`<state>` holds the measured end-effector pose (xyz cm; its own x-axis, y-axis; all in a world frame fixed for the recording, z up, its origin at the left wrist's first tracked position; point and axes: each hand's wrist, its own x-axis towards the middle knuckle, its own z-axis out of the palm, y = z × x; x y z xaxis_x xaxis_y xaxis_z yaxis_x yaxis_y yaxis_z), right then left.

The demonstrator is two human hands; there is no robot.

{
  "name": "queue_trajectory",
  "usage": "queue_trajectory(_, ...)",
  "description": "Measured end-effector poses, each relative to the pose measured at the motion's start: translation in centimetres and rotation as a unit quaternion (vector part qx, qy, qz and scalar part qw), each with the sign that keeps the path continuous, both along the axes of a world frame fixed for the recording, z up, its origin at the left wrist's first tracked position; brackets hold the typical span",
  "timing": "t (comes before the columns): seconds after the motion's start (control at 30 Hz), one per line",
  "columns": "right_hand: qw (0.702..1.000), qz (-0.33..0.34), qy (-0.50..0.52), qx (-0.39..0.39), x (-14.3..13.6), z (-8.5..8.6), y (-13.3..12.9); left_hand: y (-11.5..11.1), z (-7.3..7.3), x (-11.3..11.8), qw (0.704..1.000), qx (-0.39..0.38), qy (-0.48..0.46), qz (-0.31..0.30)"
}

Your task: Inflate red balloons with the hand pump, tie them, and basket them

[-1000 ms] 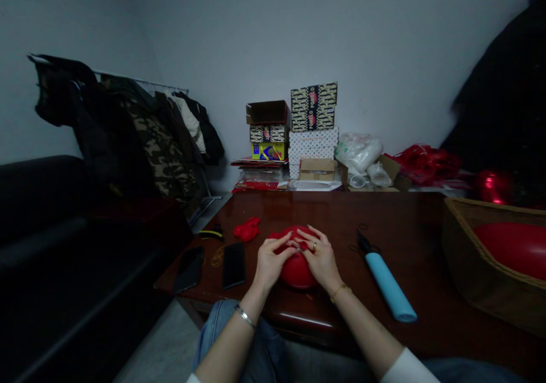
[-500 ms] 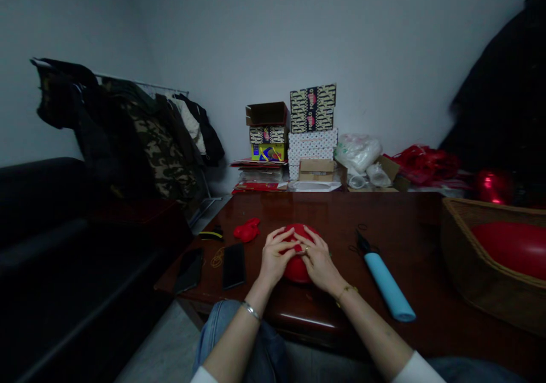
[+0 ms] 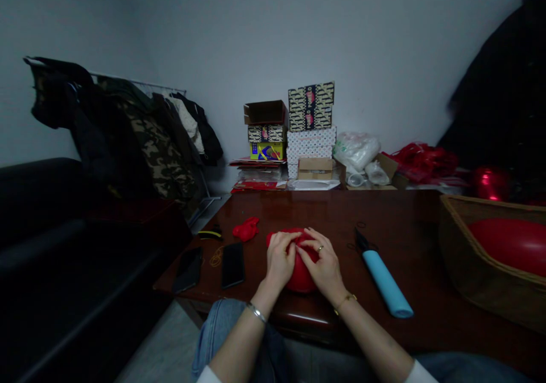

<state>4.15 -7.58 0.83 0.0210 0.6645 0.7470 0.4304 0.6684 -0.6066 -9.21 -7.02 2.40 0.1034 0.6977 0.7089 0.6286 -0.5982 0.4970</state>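
Both hands grip a round red balloon (image 3: 301, 279) at the near edge of the dark wooden surface (image 3: 341, 215). Left hand (image 3: 280, 259) and right hand (image 3: 323, 262) meet over its top, fingers curled, fingertips pinched close together; the exact bit between them is hidden from where I stand. Left of the hands: limp red heap (image 3: 246, 229), thin yellow loops (image 3: 216, 257), two dark phones (image 3: 232, 265) lying flat. Right: light-blue pump (image 3: 387, 284), black nozzle end pointing away; beyond it, wicker basket (image 3: 458, 258) holding another red balloon (image 3: 507, 244).
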Motion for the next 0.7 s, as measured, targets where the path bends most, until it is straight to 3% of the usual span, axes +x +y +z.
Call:
queue_trajectory(0.23,0.999,-0.036,0.022,-0.025,-0.46,-0.08,0.62,-0.38,0.63,0.32,0.997,-0.023,0.064,-0.04)
queue_trajectory(0.4,0.996,0.004,0.057,-0.069,-0.19,-0.22,0.86,-0.21,0.19,0.19,0.998,-0.028,0.046,-0.045)
queue_trajectory(0.7,0.99,0.01,0.106,-0.091,-0.07,-0.39,0.64,-0.14,0.18,0.15,0.997,-0.043,-0.011,-0.056)
